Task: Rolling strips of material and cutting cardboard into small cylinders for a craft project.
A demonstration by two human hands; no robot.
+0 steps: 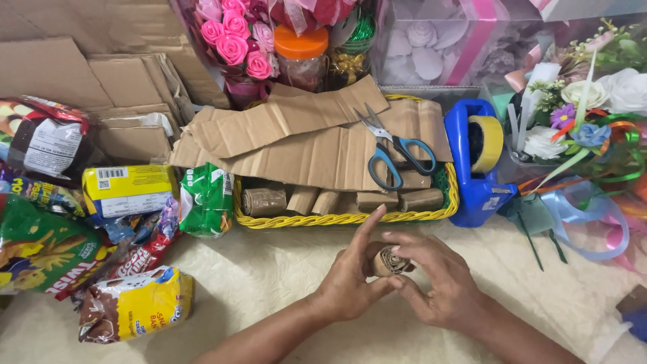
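Note:
Both my hands meet low in the middle of the view around a small roll of brown cardboard. My left hand cups the roll from the left with the forefinger stretched up. My right hand wraps it from the right, fingertips on its end. Just beyond them a yellow wicker basket holds several similar cardboard rolls. Flat cardboard sheets lie across the basket, and blue-handled scissors rest on them.
Snack packets are piled at the left on a cream cloth. A blue tape dispenser stands right of the basket. Artificial flowers and ribbons fill the right. Pink paper roses, an orange-lidded jar and folded cartons sit behind.

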